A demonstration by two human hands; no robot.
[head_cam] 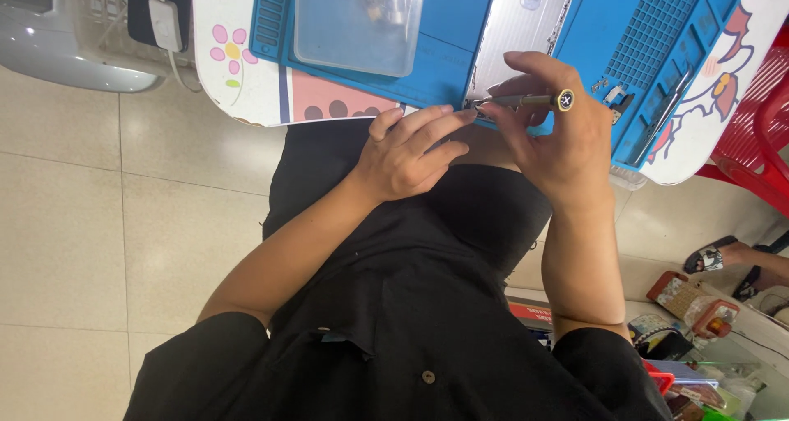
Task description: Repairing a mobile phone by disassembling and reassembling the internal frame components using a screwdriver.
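The left hand [407, 154] reaches in from the lower left, forearm bare, fingers loosely curled, its fingertips pressing on the near edge of a silver laptop [518, 26] lying on the blue mat [460, 59]. The right hand [559, 133] arches over that same edge, pinching a slim grey screwdriver [526, 101] held level, its round cap facing right.

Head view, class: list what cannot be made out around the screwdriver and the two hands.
- Screwdriver tip: hidden in the head view behind the left hand fingertips, so the contact point is unclear.
- Silver device: cut off by the top edge and covered by the right hand.
- Parts in the clear tray: blurred by the frosted plastic.
- Items in the blue mat slots: too small to identify.
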